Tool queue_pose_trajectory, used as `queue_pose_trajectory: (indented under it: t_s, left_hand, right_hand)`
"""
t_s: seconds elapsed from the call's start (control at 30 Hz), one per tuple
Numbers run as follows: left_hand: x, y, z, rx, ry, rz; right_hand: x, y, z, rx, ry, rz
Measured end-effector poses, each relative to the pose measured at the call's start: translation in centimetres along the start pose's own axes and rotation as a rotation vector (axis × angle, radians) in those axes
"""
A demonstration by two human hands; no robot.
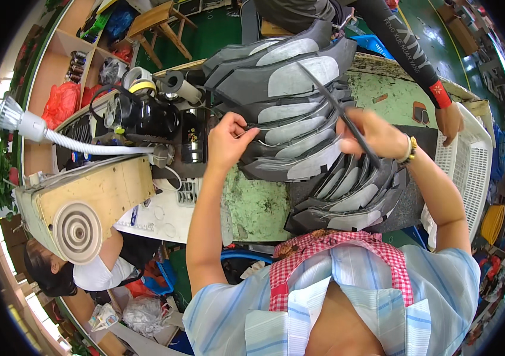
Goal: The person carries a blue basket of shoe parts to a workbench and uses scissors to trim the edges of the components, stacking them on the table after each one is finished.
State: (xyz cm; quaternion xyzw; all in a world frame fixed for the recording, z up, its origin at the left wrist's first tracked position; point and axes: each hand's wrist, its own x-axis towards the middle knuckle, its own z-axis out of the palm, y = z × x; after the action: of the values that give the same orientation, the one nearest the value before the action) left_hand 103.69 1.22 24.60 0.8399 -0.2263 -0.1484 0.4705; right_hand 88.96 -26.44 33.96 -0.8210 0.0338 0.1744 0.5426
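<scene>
My right hand [370,135] is closed round a long, thin dark strip [329,98] and is smeared by motion. The strip slants across a stack of dark grey shaped pieces [297,80] with pale grey patches. At the stack's left edge is my left hand [231,139], its fingers curled in and its thumb pointing toward the pieces. Whatever lies between those fingertips is too small to make out. Nearer to me, below my right hand, a second fanned stack of similar pieces [356,199] rests on a dark mat [392,222].
Beyond the worn green table [258,207], a co-worker's hand [451,123] is beside a white plastic basket [475,160]. A sewing machine [139,115] and a lamp with a bendable neck [80,147] stand on the left. Another person [104,267] sits at lower left.
</scene>
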Motion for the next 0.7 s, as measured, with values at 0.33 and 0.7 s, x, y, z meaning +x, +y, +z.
queue_pose_trajectory:
  t_s: [0.33,0.7]
  left_hand:
    - [-1.5,-0.1,-2.4,-0.261,-0.129,0.049]
    - [-5.0,15.4,0.7,-0.171,-0.058,0.284]
  right_hand:
    - [4.1,0.4,8.4,0.612,-0.36,0.516]
    - [0.2,-4.3,3.0,0.627,0.235,-0.229]
